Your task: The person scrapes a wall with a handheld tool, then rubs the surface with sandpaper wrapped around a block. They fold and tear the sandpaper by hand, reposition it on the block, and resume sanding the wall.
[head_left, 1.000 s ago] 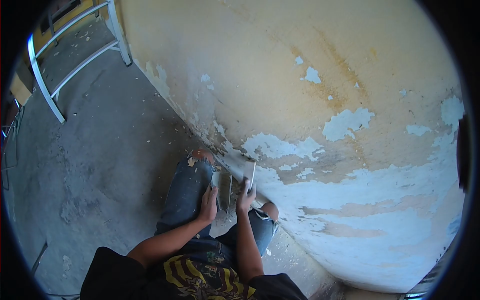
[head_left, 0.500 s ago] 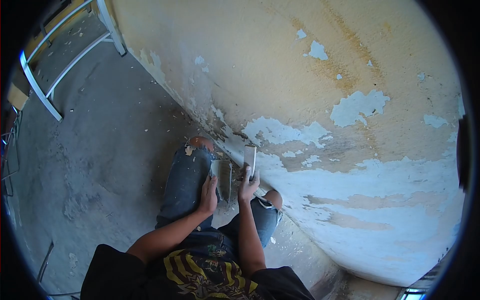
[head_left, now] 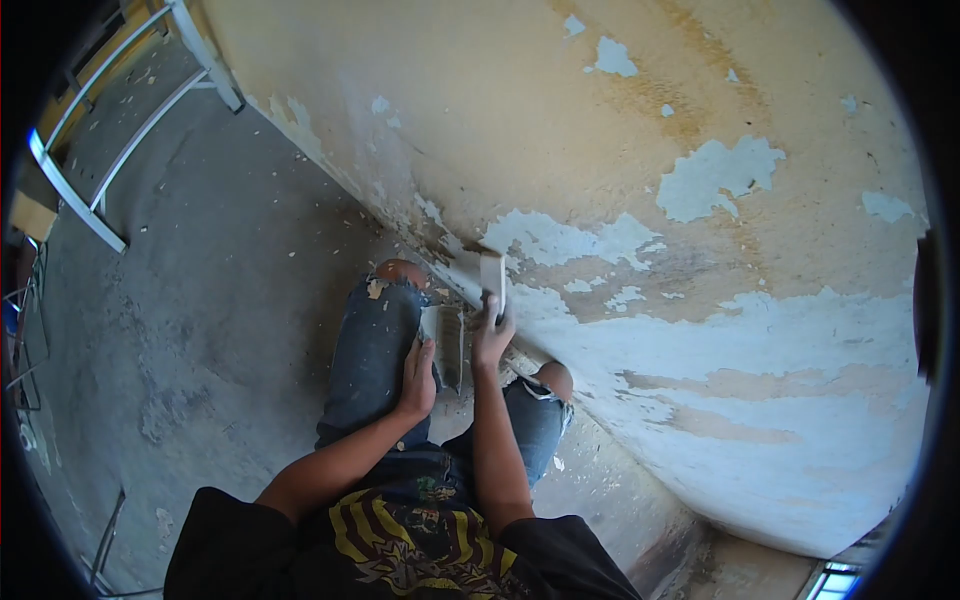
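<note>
Low beside the wall, my right hand (head_left: 492, 338) is closed round the lower end of a flat, pale rectangular tool that looks like a scraper (head_left: 492, 272). Its upper end overlaps the foot of the peeling wall (head_left: 560, 240); whether it touches cannot be made out. My left hand (head_left: 419, 380) lies along the near side of a grey trough-shaped tray (head_left: 449, 345), gripping it between my knees. The tray's inside looks pale and smeared, and its lower part is partly hidden by the hand.
Yellow paint and bare white patches cover the wall. Paint flakes lie on the grey concrete floor (head_left: 220, 300) and on my jeans (head_left: 375, 345). A white metal frame (head_left: 75, 195) stands at the upper left, with thin metal rods (head_left: 105, 530) at the lower left.
My right hand has moved up, away from my body, carrying the scraper closer to the wall's foot. The left hand and tray have shifted slightly; the camera view has tilted a little.
</note>
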Demonstrator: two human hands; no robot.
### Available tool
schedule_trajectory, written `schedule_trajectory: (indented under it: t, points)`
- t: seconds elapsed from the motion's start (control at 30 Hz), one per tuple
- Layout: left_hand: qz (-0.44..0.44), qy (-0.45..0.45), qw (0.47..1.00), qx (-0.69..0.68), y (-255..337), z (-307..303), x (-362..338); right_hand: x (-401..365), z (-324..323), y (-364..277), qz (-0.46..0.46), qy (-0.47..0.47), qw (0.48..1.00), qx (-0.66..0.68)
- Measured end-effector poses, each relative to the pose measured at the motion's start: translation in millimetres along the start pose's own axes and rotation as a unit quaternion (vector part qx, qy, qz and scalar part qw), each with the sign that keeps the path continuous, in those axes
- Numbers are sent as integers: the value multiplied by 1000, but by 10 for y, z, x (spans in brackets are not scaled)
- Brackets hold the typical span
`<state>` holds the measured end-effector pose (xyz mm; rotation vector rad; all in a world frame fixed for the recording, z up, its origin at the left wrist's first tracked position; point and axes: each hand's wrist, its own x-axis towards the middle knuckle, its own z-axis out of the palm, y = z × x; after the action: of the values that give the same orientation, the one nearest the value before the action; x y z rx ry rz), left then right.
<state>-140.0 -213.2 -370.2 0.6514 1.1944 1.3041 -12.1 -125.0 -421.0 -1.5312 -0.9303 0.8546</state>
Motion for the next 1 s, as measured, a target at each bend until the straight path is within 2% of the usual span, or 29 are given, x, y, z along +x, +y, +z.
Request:
schedule_trajectory:
  t: [0.03,0.1,0.13,0.23,0.27,0.37,0.4,0.43,0.5,0.53,0.57,0.6,0.63,0.67,0.7,0.77,0.8,0.83,0.9,0.93,1.0]
  points:
    - [5,-4,1000,0,7,24,11,-60,-56,94,-5,3,1000,3]
    - [28,24,999,-10,-4,32,28,-174,-120,317,-14,73,996,-57]
    - [31,29,999,-9,-29,21,60,-195,-193,313,29,54,998,-22]
    - [54,41,992,109,-154,-47,-40,-25,-163,130,7,27,998,-48]
    - [30,35,996,74,-144,-48,-3,28,-86,-31,-27,29,999,-25]
    - [-8,9,1000,22,-258,-95,28,-37,-54,-175,4,25,1000,0]
    - [-19,-4,1000,4,-281,-97,62,-37,-112,206,-16,37,999,-13]
    - [-10,-8,1000,3,-220,-58,87,-72,-176,328,-25,38,999,-8]
    - [20,36,999,28,-137,-19,61,-170,-198,304,69,52,996,-5]
    - [17,37,999,32,-299,-116,61,-149,-202,201,30,56,998,-19]
    - [91,23,980,173,-601,-281,73,-111,-174,76,40,61,997,-19]
    - [166,2,937,307,-776,-378,55,-38,-150,-19,18,45,999,-9]
    - [164,-6,936,311,-606,-293,24,14,-139,-129,-9,30,1000,4]
    - [74,8,982,174,-234,-107,-7,-25,-120,-287,34,18,999,30]
    - [-18,22,999,33,-8,10,-14,-66,-123,-164,33,26,999,33]
    - [-1,15,999,42,-51,16,-12,-158,-152,240,7,66,998,-1]
    - [11,20,999,48,-68,10,35,-256,-196,145,78,69,994,15]
    - [18,20,998,51,-104,1,115,-203,-217,337,34,74,997,-1]
    - [2,6,998,55,-219,-58,78,-164,-204,-149,43,53,997,26]
    - [-1,-3,999,33,-208,-61,67,-93,-181,-184,50,58,997,27]
    - [-3,7,999,52,-177,-40,20,71,-166,-217,-12,48,995,87]
